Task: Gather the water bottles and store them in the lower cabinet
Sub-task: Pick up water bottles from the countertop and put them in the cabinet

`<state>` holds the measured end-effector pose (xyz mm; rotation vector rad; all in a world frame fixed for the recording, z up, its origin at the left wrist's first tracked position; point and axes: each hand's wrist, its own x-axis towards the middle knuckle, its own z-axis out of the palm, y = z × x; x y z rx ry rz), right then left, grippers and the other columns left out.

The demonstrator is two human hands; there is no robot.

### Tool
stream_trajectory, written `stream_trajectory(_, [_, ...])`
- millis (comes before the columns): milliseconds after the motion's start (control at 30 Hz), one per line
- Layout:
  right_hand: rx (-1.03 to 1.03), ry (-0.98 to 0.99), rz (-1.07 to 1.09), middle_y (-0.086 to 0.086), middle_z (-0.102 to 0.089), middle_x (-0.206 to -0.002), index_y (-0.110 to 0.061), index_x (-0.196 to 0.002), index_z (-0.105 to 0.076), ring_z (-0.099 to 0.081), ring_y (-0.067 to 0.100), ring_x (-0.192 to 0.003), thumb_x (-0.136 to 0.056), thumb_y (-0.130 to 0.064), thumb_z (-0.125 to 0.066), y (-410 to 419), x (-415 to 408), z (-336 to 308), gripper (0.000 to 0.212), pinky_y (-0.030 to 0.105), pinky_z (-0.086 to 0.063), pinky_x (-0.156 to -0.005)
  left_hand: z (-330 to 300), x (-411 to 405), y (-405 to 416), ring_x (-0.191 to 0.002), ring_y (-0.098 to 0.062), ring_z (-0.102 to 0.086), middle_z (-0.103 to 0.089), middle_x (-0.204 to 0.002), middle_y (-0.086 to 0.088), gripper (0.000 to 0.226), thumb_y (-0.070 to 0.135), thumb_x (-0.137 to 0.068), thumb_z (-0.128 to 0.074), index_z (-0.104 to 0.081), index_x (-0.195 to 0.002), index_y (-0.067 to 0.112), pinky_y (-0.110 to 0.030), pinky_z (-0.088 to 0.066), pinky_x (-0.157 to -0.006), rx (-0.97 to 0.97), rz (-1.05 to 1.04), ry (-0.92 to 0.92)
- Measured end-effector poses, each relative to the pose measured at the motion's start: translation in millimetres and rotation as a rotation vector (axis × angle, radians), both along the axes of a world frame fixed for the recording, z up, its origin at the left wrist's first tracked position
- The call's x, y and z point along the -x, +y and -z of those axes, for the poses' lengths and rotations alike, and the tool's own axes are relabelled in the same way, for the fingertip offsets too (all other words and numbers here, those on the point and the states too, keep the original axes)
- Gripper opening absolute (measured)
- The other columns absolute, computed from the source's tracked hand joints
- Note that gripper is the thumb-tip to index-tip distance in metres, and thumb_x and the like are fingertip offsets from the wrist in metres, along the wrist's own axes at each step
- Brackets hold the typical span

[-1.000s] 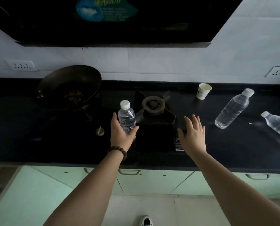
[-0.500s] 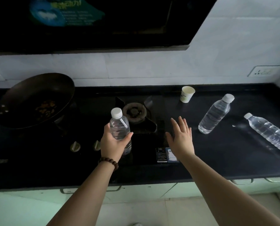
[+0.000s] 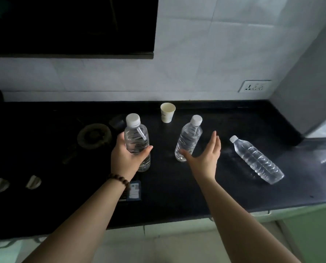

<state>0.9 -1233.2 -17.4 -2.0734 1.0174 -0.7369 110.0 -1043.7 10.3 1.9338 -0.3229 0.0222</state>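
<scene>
Your left hand (image 3: 128, 158) is grasping 1 upright water bottle (image 3: 136, 141), freeing your released right hand (image 3: 203, 158) for the standing bottle (image 3: 188, 141) at 11 o'clock.

Clear plastic bottles (image 3: 188, 141); glossy black countertop (image 3: 234, 186); paper cup (image 3: 167, 112).

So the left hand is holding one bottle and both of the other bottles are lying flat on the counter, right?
Not quite. The head view shows the left hand holding one bottle, but only the far right bottle lies flat on the counter; the middle bottle stands upright.
</scene>
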Motion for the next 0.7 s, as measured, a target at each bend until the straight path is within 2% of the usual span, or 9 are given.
stream_trajectory(67, [-0.107, -0.036, -0.096, 0.007, -0.004, -0.159, -0.026, -0.151, -0.003, -0.006, 0.021, -0.146, -0.061, -0.045, -0.085, -25, -5, 2, 0.124, 0.043, -0.016, -0.116, 0, 11, -21, -0.079, 0.011, -0.056, -0.059, -0.09, 0.02, 0.065, 0.029, -0.065, -0.087, -0.052, -0.118, 0.016, -0.01, -0.041, -0.073, -0.001, -0.06, -0.001])
stream_trajectory(167, [-0.192, -0.07, -0.204, 0.0, -0.008, -0.159, -0.029, -0.151, -0.006, -0.013, 0.018, -0.146, -0.06, -0.04, -0.087, -50, -12, 3, 0.122, 0.035, -0.024, -0.11, 2, 26, -43, -0.08, 0.01, -0.055, -0.058, -0.091, 0.019, 0.065, 0.028, -0.066, -0.087, -0.051, -0.118, 0.015, -0.01, -0.041, -0.073, -0.01, -0.134, 0.008])
stream_trajectory(300, [-0.256, -0.083, -0.27, -0.003, -0.037, -0.146, -0.028, -0.142, -0.027, -0.036, 0.018, -0.135, -0.059, -0.035, -0.088, -67, -25, 7, 0.103, 0.039, -0.035, -0.11, 1, 40, -54, -0.08, 0.013, -0.053, -0.055, -0.09, 0.024, 0.065, 0.029, -0.066, -0.087, -0.051, -0.118, 0.018, -0.007, -0.039, -0.071, -0.024, -0.219, 0.018])
stream_trajectory(367, [-0.314, -0.058, -0.31, -0.004, -0.051, -0.13, -0.029, -0.131, -0.034, -0.051, 0.019, -0.121, -0.064, -0.031, -0.085, -71, -29, 8, 0.085, 0.037, -0.045, -0.098, 0, 46, -55, -0.081, 0.011, -0.053, -0.055, -0.091, 0.024, 0.065, 0.03, -0.065, -0.086, -0.051, -0.118, 0.019, -0.009, -0.039, -0.072, -0.022, -0.251, 0.026])
stream_trajectory(433, [-0.378, -0.047, -0.333, -0.004, -0.057, -0.115, -0.025, -0.126, -0.038, -0.058, 0.019, -0.109, -0.07, -0.026, -0.082, -72, -30, 8, 0.071, 0.03, -0.045, -0.085, 0, 51, -52, -0.083, 0.009, -0.053, -0.056, -0.092, 0.023, 0.065, 0.03, -0.065, -0.086, -0.05, -0.119, 0.021, -0.011, -0.041, -0.073, -0.024, -0.282, 0.034])
stream_trajectory(533, [-0.389, -0.047, -0.329, -0.006, -0.057, -0.105, -0.021, -0.12, -0.041, -0.06, 0.018, -0.1, -0.074, -0.024, -0.079, -71, -29, 5, 0.06, 0.027, -0.043, -0.078, 0, 59, -45, -0.083, 0.004, -0.055, -0.056, -0.091, 0.023, 0.066, 0.031, -0.066, -0.086, -0.05, -0.12, 0.022, -0.016, -0.042, -0.075, -0.038, -0.33, 0.043])
stream_trajectory(633, [-0.333, -0.036, -0.343, -0.006, -0.059, -0.105, -0.024, -0.114, -0.044, -0.06, 0.017, -0.098, -0.072, -0.026, -0.08, -68, -25, 3, 0.055, 0.028, -0.045, -0.079, -2, 66, -35, -0.084, 0.0, -0.057, -0.057, -0.091, 0.021, 0.067, 0.031, -0.066, -0.086, -0.05, -0.121, 0.022, -0.018, -0.044, -0.076, -0.042, -0.383, 0.051])
stream_trajectory(700, [-0.308, -0.042, -0.381, -0.004, -0.061, -0.109, -0.026, -0.113, -0.045, -0.061, 0.017, -0.1, -0.07, -0.028, -0.08, -62, -22, 1, 0.056, 0.031, -0.048, -0.081, -3, 72, -24, -0.081, 0.008, -0.055, -0.056, -0.09, 0.024, 0.066, 0.032, -0.067, -0.085, -0.05, -0.121, 0.023, -0.015, -0.043, -0.074, -0.039, -0.422, 0.054])
